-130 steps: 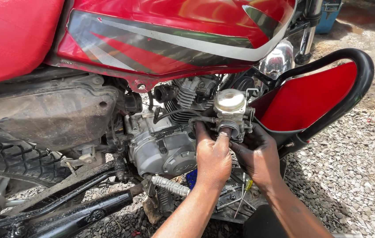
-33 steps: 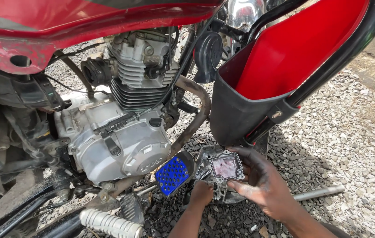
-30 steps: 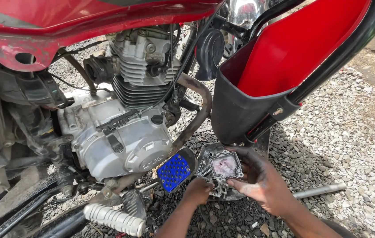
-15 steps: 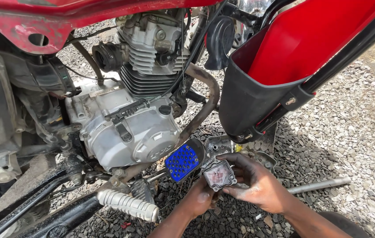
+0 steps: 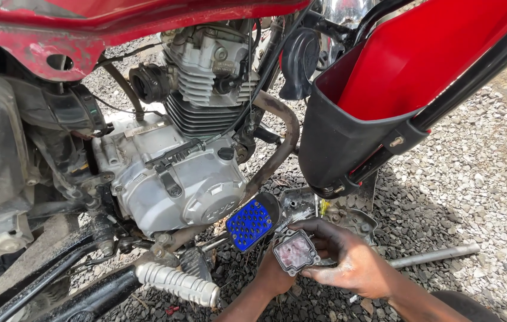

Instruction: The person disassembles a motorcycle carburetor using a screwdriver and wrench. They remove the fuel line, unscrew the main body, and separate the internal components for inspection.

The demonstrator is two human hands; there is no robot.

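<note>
Change: the carburetor float bowl (image 5: 294, 251) is off the engine (image 5: 176, 179), down by the gravel (image 5: 474, 179).
Right hand (image 5: 354, 262): grip clenched on the bowl's edge.
Left hand (image 5: 274, 277): supports it beneath; grip unclear.
Meaning: likely inspection underway.

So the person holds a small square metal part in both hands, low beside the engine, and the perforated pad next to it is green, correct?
Not quite: the perforated pad is blue, not green, as the head view shows. The rest holds: the left hand and right hand hold the small square metal part low beside the engine.
</note>
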